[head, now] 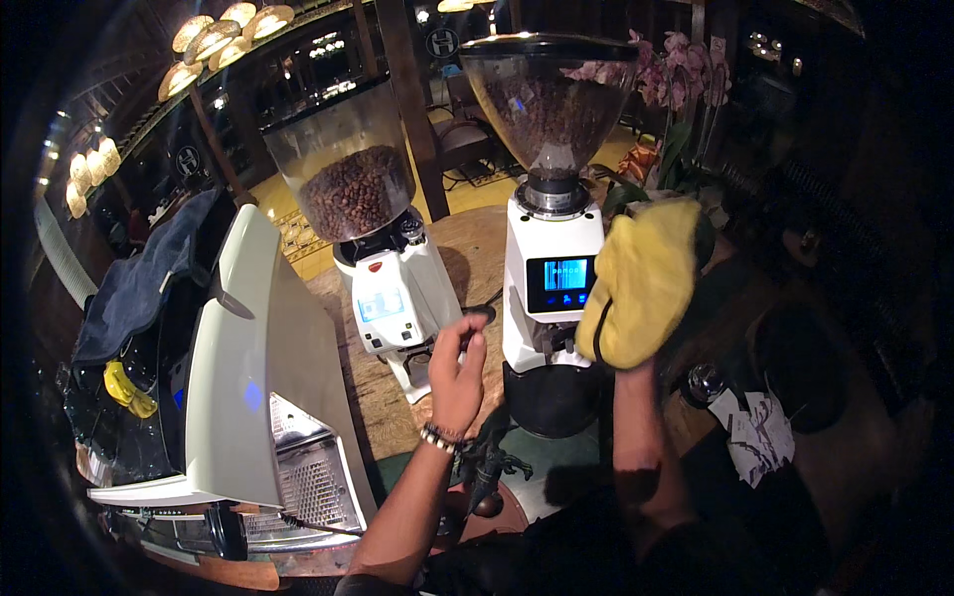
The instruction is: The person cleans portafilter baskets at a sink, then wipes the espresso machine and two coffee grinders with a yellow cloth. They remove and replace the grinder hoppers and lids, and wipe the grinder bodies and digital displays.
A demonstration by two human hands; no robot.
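Note:
My right hand, hidden beneath a yellow cloth (647, 287), holds it up against the right side of a white coffee grinder (553, 242) with a lit display. My left hand (458, 372), with a beaded bracelet on its wrist, is raised between the two grinders; its fingers are partly bent and I see nothing in them. Just left of it stands a second white coffee grinder (384, 298), its clear hopper (339, 164) part filled with coffee beans. The first grinder's cone-shaped hopper (551, 104) also holds beans.
A white espresso machine (238, 372) with a metal drip tray (317, 484) stands at left, a dark blue cloth (149, 276) on top. A dark dinosaur figurine (488, 462) is near my left forearm. Crumpled papers (756, 436) lie at right. Pink orchids (682, 71) rise behind the grinders.

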